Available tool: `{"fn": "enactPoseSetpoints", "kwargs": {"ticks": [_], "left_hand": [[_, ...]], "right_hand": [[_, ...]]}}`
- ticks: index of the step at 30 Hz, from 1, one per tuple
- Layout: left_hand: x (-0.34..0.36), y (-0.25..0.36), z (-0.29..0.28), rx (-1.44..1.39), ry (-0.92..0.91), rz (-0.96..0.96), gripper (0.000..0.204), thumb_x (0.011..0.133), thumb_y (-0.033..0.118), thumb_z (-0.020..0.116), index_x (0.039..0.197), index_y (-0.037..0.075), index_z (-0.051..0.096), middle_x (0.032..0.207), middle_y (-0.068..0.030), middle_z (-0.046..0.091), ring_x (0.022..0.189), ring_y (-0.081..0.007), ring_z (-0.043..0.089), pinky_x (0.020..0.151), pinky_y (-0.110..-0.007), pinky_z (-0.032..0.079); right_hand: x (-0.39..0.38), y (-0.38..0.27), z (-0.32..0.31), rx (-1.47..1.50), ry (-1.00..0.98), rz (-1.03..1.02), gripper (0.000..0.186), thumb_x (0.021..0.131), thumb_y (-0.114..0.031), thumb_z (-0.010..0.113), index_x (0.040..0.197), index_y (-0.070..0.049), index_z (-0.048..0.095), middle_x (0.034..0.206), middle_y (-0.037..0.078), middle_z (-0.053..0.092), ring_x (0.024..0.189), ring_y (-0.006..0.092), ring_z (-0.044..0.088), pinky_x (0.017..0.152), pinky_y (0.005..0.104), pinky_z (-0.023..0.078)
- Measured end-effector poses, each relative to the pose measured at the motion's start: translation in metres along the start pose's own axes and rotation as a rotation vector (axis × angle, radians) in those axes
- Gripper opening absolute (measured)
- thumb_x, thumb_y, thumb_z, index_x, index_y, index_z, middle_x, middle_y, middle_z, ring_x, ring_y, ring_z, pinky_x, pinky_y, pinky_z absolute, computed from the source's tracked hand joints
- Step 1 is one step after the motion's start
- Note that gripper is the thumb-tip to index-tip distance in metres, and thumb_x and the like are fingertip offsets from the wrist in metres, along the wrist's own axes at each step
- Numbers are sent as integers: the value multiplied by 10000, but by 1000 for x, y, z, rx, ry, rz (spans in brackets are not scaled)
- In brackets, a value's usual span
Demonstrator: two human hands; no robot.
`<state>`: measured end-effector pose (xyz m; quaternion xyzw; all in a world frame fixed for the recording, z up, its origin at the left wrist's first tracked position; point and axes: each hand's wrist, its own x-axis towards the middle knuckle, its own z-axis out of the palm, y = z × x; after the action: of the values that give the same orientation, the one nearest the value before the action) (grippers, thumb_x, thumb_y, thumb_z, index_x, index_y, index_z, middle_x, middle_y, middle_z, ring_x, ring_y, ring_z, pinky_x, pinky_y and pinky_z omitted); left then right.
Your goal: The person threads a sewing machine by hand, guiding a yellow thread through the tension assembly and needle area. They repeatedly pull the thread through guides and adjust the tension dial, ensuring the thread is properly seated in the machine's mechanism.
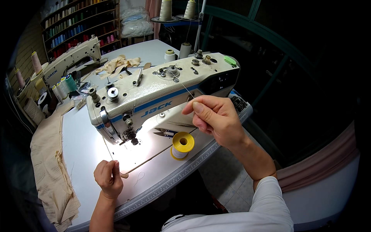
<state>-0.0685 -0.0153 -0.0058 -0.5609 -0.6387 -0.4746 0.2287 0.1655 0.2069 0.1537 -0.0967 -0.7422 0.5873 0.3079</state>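
Note:
A white sewing machine (154, 85) with a blue stripe stands on the table, its lamp lighting the needle area. My left hand (109, 179) is closed in a pinch at the table's front, on a thin thread (108, 149) that runs up toward the machine's needle end. My right hand (216, 120) is raised before the machine's body, thumb and forefinger pinched on a thin pale thread (188, 91) that slants up toward the machine's top. Below it stands a yellow-ended spool (183, 142) of white thread. Small thread snips (164, 133) lie behind the spool.
Beige cloth (50, 162) hangs over the table's left edge. A measuring tape (154, 195) runs along the front edge. Behind are a second sewing machine (71, 62), fabric scraps (118, 65), thread cones (166, 11) and a rack of coloured spools (73, 29).

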Motion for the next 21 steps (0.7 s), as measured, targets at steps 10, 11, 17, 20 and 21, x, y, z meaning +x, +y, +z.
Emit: {"fn": "enactPoseSetpoints", "kwargs": {"ticks": [10,11,17,20,21], "left_hand": [[0,-1,0,4,4,2,71,839,-70,652,818,-16,609,597,-80,466,485,-188,426,464,-317,301],[0,-1,0,4,6,4,71,839,-71,651,819,-17,609,597,-80,465,485,-188,424,464,-317,300],[1,0,1,4,13,12,72,838,-75,649,822,-18,608,597,-81,460,484,-189,417,462,-319,297],[1,0,0,9,10,11,72,840,-74,648,821,-19,606,599,-83,460,484,-191,418,463,-319,298],[1,0,0,9,8,7,71,841,-72,648,820,-19,605,599,-84,461,485,-191,419,463,-319,298]], "right_hand": [[-1,2,-1,9,3,-7,290,1052,-179,495,1066,51,670,613,-8,539,520,23,438,460,172,326],[-1,2,-1,13,3,-6,290,1052,-179,496,1067,51,670,613,-8,539,519,23,438,459,171,325],[-2,2,-2,0,-1,1,294,1053,-185,495,1069,49,672,611,-8,539,515,23,436,456,169,323],[-3,4,-2,-2,-3,10,297,1054,-187,492,1068,49,672,610,-9,537,516,24,437,457,170,324],[-4,5,-2,-1,-5,13,298,1055,-187,491,1067,49,672,609,-9,537,516,24,438,457,170,324]]}}
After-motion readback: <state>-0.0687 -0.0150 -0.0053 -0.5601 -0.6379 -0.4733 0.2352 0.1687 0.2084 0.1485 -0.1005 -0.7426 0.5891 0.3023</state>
